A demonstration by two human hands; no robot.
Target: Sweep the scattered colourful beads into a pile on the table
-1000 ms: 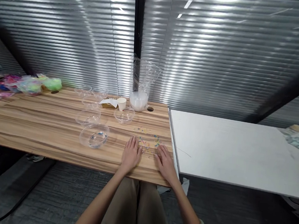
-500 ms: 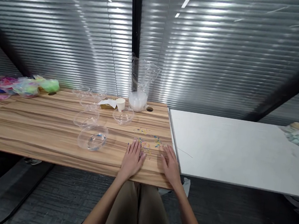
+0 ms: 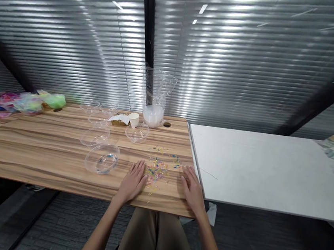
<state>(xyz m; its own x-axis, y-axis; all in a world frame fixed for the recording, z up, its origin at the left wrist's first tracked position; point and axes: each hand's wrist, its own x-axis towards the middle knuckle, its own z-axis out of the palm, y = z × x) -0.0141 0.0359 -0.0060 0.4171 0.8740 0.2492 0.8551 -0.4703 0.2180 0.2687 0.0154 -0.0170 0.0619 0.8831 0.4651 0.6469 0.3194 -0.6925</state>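
The left hand (image 3: 132, 181) lies flat on the long wooden table (image 3: 33, 146), palm down, fingers spread a little. The right hand (image 3: 193, 188) lies flat the same way, close to the table's right edge. Both hands are wide open and hold nothing.

Between the two hands sits a little heap of tiny colourful bits (image 3: 156, 171), yellow, pink, blue and green. They look like small beads or short sticks, but they are too small to tell. The left fingertips are just beside the heap, maybe touching its edge. The right hand is a bit apart from it, with bare wood between. The hands sit one on each side, like two walls, so it looks as if they keep the bits together in one place.

A few more bits lie scattered a little farther up the table.

To the left of the heap stand some clear round plastic bowls (image 3: 101, 158), open side up. The nearest one is near the left hand but not touching it. Farther back stand a small white paper cup (image 3: 133, 119) and a clear plastic bag with white stuff at the bottom (image 3: 155, 100). It stands upright by the window blinds.

Far left lie bright pink and green plastic bags (image 3: 29, 101). A white table (image 3: 269, 171) touches the wooden one on the right.
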